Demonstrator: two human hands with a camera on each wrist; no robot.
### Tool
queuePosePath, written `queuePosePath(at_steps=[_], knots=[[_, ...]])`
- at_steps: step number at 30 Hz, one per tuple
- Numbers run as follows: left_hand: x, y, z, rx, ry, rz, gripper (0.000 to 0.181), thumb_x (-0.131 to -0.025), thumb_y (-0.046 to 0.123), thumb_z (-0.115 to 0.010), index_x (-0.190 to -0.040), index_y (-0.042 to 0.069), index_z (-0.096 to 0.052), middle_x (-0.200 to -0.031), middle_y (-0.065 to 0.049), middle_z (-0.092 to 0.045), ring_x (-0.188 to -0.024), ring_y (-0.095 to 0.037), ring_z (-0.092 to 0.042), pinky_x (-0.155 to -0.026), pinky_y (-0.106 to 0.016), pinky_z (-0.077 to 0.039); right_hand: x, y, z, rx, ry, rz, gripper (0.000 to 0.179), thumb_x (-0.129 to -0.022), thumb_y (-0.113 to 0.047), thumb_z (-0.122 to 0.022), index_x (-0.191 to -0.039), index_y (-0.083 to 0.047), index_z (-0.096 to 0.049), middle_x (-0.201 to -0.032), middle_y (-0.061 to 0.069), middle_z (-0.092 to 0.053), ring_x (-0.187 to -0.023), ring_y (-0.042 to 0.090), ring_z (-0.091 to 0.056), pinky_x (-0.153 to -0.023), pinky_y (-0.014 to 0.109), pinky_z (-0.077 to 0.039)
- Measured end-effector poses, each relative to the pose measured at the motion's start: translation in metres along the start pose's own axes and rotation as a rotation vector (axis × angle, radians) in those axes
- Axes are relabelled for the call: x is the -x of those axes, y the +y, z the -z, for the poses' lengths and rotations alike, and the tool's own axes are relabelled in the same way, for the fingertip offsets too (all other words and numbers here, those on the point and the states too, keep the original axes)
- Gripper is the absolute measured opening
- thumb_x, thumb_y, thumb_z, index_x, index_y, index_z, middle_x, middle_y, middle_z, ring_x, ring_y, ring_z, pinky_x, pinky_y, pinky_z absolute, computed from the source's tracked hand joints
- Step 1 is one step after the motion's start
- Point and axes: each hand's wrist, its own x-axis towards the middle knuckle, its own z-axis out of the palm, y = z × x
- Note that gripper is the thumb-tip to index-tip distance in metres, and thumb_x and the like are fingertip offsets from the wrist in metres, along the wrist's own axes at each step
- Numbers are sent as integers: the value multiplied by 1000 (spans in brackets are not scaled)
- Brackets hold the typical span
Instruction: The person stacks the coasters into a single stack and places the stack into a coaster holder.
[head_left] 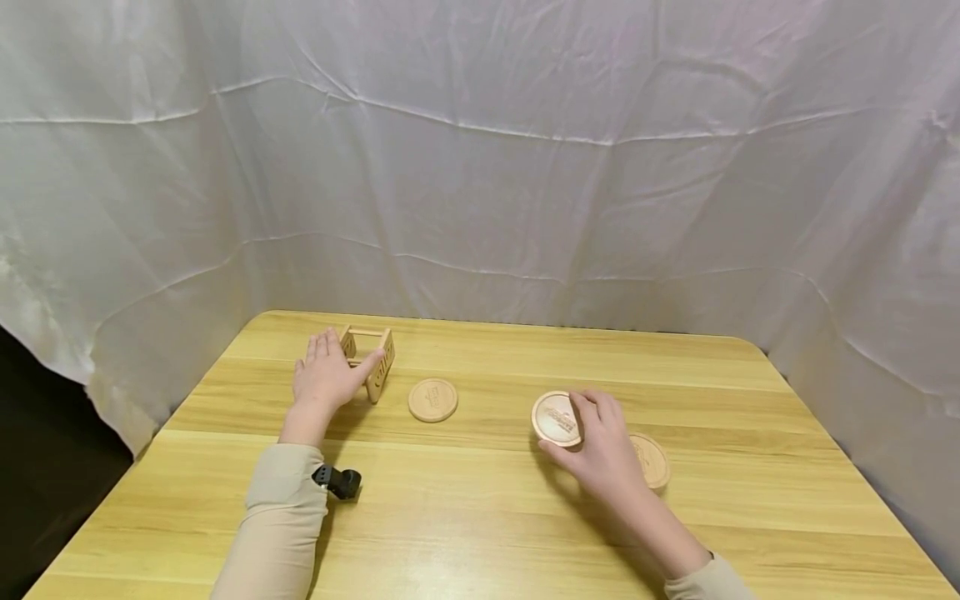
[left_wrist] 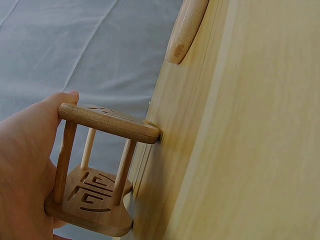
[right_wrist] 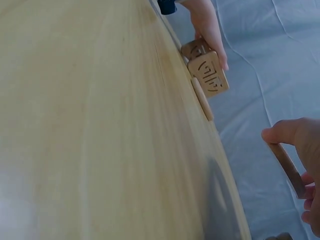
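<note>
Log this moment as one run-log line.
left hand: grips wooden holder | right hand: holds coaster above table | second coaster: flat between hands

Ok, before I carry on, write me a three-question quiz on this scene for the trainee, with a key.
1. True or false: the left hand grips the slotted rack.
2. Multiple choice: what does the right hand hold?
A) the slotted rack
B) a round wooden coaster
C) nothing
3. Fill in: in the head view, a second coaster lies flat between the rack and the right hand, on the ____.

Key: 1. True. 2. B. 3. Table.
</note>
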Motion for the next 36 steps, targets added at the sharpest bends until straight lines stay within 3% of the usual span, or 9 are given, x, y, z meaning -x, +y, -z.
queuePosePath(at_steps=[20, 29, 36], knots=[[1, 1, 0, 8, -10, -2, 112, -89, 78, -29, -152, -9, 4, -159, -32, 2, -148, -49, -1, -118, -67, -6, 17, 21, 24, 48, 33, -12, 77, -69, -33, -87, -128, 6, -56, -126, 20, -52, -121, 36, -44, -93, 57, -49], [1, 1, 0, 5, -6, 0, 114, -88, 80, -27, -152, -9, 5, -159, -31, 2, -148, -49, -2, -118, -67, -6, 27, 34, 33, 31, 59, 10, 78, -67, -28, -88, -127, 8, -55, -125, 18, -53, -122, 37, -42, -95, 57, -45], [1, 1, 1, 11, -8, 1, 113, -89, 79, -28, -152, -9, 4, -159, -31, 2, -148, -49, 0, -118, -67, -6, 36, 41, 41, 34, 53, -18, 76, -67, -28, -88, -127, 7, -56, -123, 19, -53, -118, 36, -43, -92, 55, -45]])
